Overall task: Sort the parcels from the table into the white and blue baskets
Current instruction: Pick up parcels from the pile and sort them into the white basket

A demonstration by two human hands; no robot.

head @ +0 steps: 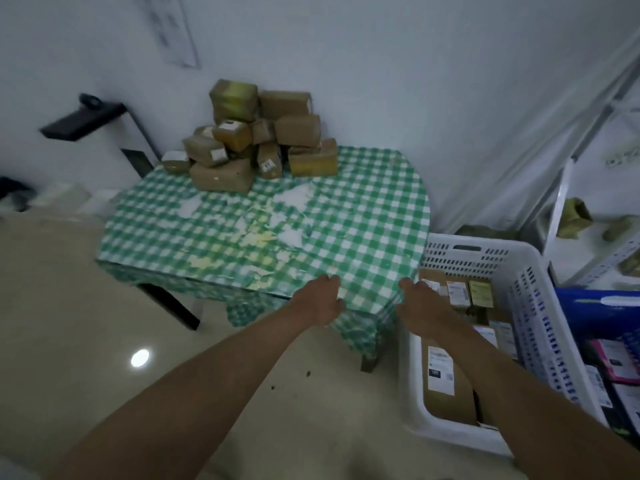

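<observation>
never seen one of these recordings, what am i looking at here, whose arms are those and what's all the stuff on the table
There is no machine here. A person wears a wide-angle camera on the head, so this single picture looks forward and down along their own bare arms. The left hand and right hand both reach the near edge of the table with its green checked cloth; neither holds a parcel, and how the fingers lie is hard to tell. A pile of brown parcels sits at the far side of the table. To the right stands a white basket already holding several parcels, with a blue basket beyond it.
</observation>
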